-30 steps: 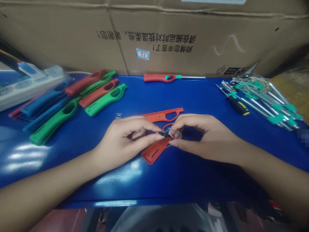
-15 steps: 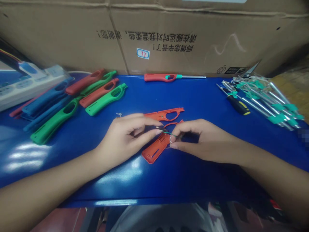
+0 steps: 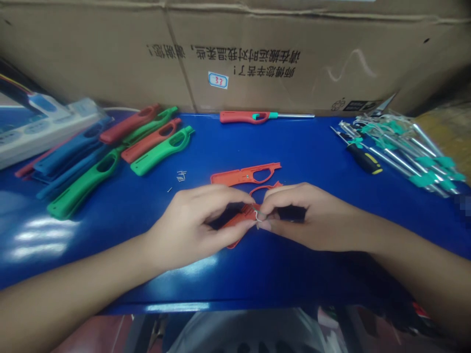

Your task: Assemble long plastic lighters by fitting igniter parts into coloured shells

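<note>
My left hand [image 3: 202,220] bends its fingers and thumb toward the fingertips of my right hand [image 3: 305,215]. Between them is a short white wire [image 3: 257,215], with a darker green one beside it. My right thumb and forefinger pinch the wires; my left thumb tip meets the white one, and what lies deeper in the left fingers is hidden. Under both hands lies an orange-red lighter shell half [image 3: 235,242], its loop end [image 3: 263,188] showing beyond them. Just behind lies the matching shell half [image 3: 228,178], inner side up.
Small screws [image 3: 181,175] lie left of the shells. Green, red and blue shells [image 3: 162,152] pile up near a power strip [image 3: 77,115]. An assembled red lighter [image 3: 239,117] lies before a cardboard box [image 3: 257,93]. A screwdriver [image 3: 364,159] and metal lighter tubes [image 3: 401,159] are at right.
My left hand has moved right to meet my right fingertips. The small black part it held is now out of sight, and more of the rear shell half and screws shows.
</note>
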{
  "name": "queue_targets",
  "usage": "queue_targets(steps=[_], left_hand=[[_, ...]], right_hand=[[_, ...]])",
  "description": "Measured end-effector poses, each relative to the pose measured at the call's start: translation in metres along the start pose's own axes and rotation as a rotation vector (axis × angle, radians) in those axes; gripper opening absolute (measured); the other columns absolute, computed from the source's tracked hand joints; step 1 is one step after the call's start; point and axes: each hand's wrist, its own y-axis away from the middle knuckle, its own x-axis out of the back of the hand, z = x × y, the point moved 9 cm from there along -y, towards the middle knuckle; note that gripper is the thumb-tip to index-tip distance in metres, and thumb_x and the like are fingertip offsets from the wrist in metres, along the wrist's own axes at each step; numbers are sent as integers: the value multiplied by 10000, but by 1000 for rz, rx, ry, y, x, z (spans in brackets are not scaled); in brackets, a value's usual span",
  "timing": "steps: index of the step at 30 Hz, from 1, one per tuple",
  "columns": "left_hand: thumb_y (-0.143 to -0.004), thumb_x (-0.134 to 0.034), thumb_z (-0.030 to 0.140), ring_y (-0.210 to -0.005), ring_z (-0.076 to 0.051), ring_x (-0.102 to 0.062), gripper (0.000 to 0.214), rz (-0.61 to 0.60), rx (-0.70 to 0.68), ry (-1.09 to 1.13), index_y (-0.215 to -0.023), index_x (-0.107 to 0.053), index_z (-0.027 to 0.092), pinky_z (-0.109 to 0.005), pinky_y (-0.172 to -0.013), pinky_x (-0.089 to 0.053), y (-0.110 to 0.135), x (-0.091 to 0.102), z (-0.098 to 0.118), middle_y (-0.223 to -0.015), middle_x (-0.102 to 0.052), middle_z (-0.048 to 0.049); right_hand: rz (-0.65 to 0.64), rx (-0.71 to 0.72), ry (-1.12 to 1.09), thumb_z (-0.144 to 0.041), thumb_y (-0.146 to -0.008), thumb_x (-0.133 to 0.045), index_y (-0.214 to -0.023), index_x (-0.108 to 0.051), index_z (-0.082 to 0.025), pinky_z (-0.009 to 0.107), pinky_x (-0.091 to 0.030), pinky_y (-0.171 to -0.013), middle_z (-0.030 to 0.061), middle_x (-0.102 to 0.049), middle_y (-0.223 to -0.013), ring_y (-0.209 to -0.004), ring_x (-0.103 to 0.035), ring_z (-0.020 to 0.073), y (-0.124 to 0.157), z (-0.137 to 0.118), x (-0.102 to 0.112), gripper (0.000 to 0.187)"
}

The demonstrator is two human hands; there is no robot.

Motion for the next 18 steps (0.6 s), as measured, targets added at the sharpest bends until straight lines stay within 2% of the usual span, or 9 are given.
queue_targets(steps=[5, 10, 13, 18], left_hand=[[-923, -715, 216, -562, -81, -546, 47, -48, -21, 0, -953, -748, 200, -205, -555, -421, 0, -4, -2, -745, -685, 14], [-900, -734, 243, -539, -80, -493, 182, -68, 61, -57, -1069, -737, 174, -210, -551, -397, -1, -4, -13, -710, -634, 29], [-888, -723, 234, -521, -84, -464, 228, -105, 112, -92, -1105, -735, 166, -217, -533, -373, -3, -7, -20, -685, -592, 40], [-908, -697, 260, -501, -90, -406, 177, -142, 155, -77, -1044, -760, 166, -230, -516, -334, -4, -11, -27, -627, -527, 50]], right_hand=[[8, 13, 17, -174, -910, -621, -876, -716, -219, 253, -471, -715, -19, -702, -831, -752, -618, 122, 0, -2, 2, 110], [120, -46, 68, -208, -912, -622, -853, -714, -218, 264, -501, -713, -4, -718, -834, -775, -648, 145, 2, 1, 18, 110], [120, -67, 80, -207, -894, -647, -851, -731, -228, 280, -524, -727, 8, -749, -877, -820, -678, 170, 3, 2, 21, 98], [109, -130, 91, -255, -897, -656, -842, -736, -242, 277, -524, -701, 4, -755, -886, -852, -689, 181, 4, 9, 22, 98]])
